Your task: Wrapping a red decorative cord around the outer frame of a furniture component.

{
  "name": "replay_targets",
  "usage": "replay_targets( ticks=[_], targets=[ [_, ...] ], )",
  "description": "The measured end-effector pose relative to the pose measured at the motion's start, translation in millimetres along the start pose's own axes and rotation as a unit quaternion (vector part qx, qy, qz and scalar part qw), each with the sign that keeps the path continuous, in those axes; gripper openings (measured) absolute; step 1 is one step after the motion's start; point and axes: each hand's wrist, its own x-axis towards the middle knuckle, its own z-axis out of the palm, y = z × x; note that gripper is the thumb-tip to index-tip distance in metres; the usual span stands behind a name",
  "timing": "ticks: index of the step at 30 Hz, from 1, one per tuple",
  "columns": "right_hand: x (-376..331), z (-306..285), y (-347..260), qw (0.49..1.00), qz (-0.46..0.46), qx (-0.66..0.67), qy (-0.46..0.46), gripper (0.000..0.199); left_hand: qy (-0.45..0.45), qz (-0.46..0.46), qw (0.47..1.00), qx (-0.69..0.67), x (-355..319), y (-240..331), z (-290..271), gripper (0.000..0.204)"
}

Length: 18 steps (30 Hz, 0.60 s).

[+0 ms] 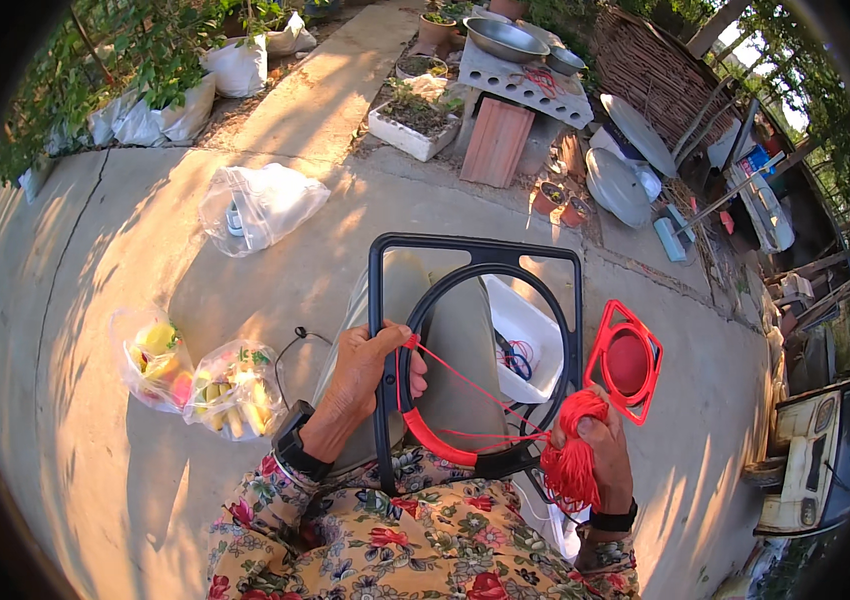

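Observation:
A black square frame [475, 241] with a round ring inside it rests upright over my lap. My left hand [353, 378] is closed around its left side, thumb and fingers at the ring's edge. Smooth red wrapping [440, 445] covers the lower left part of the ring. From near my left fingertips and from the wrapping, thin red strands run across the opening to my right hand [607, 450]. That hand is closed on a thick bundle of red cord [569, 470], just beyond the frame's lower right corner.
Beyond the frame, a white tub [537, 325] holds dark-handled scissors [518, 366] and red cord. A smaller red frame [657, 370] lies to the right. Bags of artificial-looking produce [235, 395] and a white plastic bag [275, 205] sit left. Potted plants, metal basins [507, 40] and a vehicle [815, 455] stand farther out.

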Motion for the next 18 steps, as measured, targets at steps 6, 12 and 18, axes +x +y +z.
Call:
replay_targets(
  ticks=[6,12,18],
  targets=[
    [65,30,-30,0.958,-0.201,-0.186,0.089,0.037,-0.037,0.031,0.999,0.012,-3,-2,5,0.022],
    [131,105,-12,0.666,-0.507,-0.544,-0.054,0.046,-0.044,0.001,0.998,0.050,-1,-1,15,0.026],
    [145,118,27,0.608,-0.470,-0.637,-0.062,0.045,-0.006,-0.023,1.000,0.016,1,-7,3,0.027]
  ],
)
